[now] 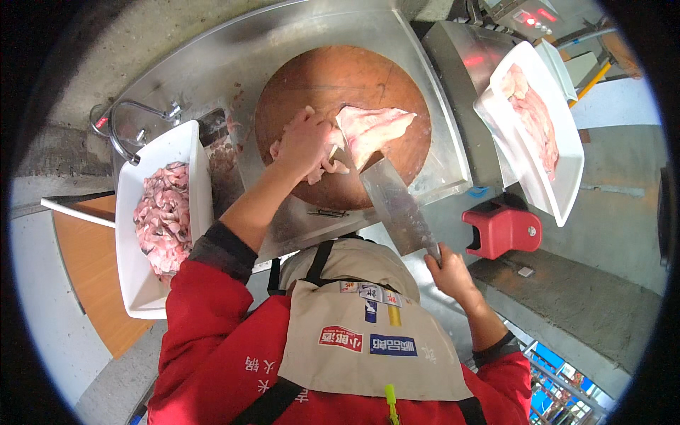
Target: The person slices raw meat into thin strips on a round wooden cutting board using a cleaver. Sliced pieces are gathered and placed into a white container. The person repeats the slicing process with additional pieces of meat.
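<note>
On a round wooden chopping block (345,69), my left hand (308,141) rests over a pile of pale raw meat slices (319,172), which its palm and fingers partly cover; whether it grips any cannot be told. Just right of it lies a larger flat piece of pale pink meat, apparently fish fillet (374,127). My right hand (450,270) is closed around the handle of a broad steel cleaver (396,207). The blade slants up and left from the hand, its far end at the block's near edge, close below the fillet.
A white tub (127,223) of cut meat pieces stands left, beside a curved metal faucet (114,133). At the right, another white tub (571,159) holds larger fillets. Beneath it, a red plastic stool (504,231) stands on the floor. The block sits on a rimmed stainless steel counter (451,164).
</note>
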The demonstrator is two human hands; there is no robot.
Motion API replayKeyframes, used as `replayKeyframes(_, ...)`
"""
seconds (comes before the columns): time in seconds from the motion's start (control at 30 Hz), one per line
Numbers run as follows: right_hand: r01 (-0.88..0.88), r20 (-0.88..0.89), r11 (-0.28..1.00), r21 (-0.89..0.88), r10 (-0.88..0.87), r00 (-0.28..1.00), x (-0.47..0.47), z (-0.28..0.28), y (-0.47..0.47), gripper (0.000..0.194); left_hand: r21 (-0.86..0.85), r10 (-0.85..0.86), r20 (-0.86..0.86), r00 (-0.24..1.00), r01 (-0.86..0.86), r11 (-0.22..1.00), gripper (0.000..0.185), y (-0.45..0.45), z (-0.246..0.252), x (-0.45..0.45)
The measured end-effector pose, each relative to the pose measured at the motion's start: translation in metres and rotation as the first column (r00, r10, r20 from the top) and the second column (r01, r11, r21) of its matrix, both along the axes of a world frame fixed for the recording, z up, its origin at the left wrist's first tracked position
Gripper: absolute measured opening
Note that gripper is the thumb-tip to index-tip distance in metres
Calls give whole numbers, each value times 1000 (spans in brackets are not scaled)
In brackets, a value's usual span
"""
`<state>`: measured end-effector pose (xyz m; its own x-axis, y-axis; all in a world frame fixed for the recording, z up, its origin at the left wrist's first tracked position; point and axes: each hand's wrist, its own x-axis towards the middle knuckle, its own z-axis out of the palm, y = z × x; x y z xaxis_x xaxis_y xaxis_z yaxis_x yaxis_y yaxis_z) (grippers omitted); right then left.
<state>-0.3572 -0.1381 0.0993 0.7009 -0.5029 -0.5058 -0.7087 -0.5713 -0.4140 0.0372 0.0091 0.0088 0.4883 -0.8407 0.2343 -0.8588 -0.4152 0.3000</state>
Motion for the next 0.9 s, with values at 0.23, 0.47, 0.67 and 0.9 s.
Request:
replayKeyframes(0.23,170,178,977,125,-191,965,119,-10,-36,41,-65,-72,2,997,72,995,18,-8,21,3)
replayKeyframes(0.47,203,24,953,224,-214,977,140,-2,-31,47,-210,-244,-148,958,211,955,18,-50,-10,4)
replayKeyframes(0.67,47,162,994,-97,-30,986,136,-35,-31,44,-260,-304,-201,931,248,933,23,-56,-22,12)
replayKeyframes(0.9,25,123,996,-88,-14,992,179,-57,-43,48,-192,-310,-277,909,264,945,23,-55,-24,13)
